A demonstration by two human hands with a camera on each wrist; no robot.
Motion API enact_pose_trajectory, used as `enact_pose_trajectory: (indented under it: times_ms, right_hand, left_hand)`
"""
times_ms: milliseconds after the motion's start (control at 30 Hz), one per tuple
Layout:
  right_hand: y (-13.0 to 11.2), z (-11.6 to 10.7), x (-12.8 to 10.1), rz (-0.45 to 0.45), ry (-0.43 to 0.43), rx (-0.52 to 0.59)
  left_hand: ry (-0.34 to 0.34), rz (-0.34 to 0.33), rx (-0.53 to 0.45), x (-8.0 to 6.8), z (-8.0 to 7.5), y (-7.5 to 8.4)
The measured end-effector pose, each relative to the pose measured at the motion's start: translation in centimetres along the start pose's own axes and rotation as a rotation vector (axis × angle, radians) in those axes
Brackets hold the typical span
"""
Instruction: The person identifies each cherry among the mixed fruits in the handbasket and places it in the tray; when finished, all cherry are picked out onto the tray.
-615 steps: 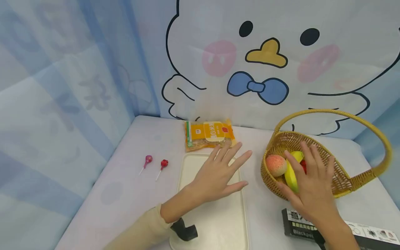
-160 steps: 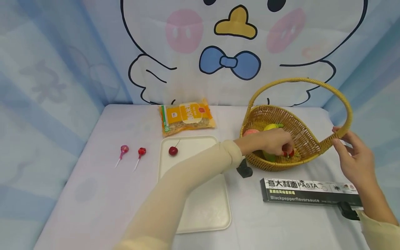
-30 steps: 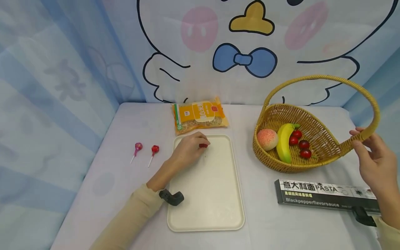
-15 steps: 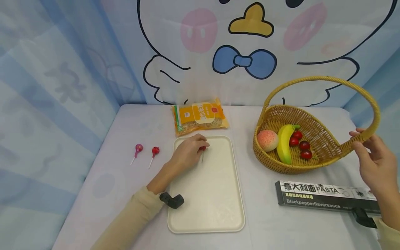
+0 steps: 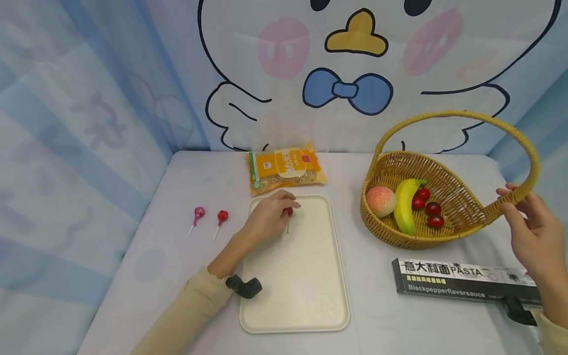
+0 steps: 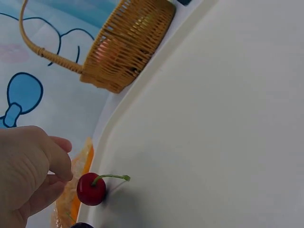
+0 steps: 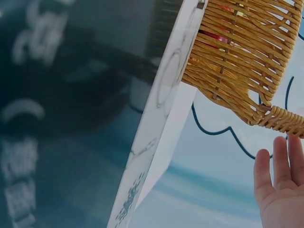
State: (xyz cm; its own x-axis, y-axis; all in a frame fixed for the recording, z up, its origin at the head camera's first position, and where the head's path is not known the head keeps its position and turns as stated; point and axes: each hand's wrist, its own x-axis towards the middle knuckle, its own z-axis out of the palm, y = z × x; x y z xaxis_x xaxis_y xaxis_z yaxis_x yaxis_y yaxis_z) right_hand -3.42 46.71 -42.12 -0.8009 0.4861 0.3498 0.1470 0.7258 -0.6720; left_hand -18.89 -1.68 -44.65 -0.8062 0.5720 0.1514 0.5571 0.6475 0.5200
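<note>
In the left wrist view, the whole of a cherry was shown at the far end of the tray, with the top of a dark cherry near it; in the head view the first was partly covered by the left hand and the second was hidden. The left hand's fingers were bent beside the cherry; whether it was gripped could not be told. The lower end of the handle of the basket was held by the right hand. Five seconds earlier, the left hand had been recorded inside the basket. The cherry was near round; its axis was taken from the stem, which was pointed toward the tray's near edge, roughly along the tray's long axis.
</note>
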Motion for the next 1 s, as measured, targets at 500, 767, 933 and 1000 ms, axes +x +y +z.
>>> enact_pose_trajectory:
  times_ms: [500,767,933,1000]
  right_hand:
    - [-0.2,-0.1,-0.1,-0.008,0.001,-0.007]
    - [-0.2,-0.2,-0.2,-0.047,-0.006,0.008]
    - [-0.2,-0.2,-0.3,-0.030,-0.013,0.005]
    - [-0.2,-0.1,-0.3,-0.022,-0.013,-0.005]
  left_hand:
    - [-0.006,0.069,-0.036,0.2,-0.2,1.3]
    - [-0.011,0.110,-0.018,0.6,-0.2,2.4]
    - [0.000,0.159,-0.006,1.1,-0.3,3.3]
    - [0.005,0.180,-0.003,1.3,-0.4,3.7]
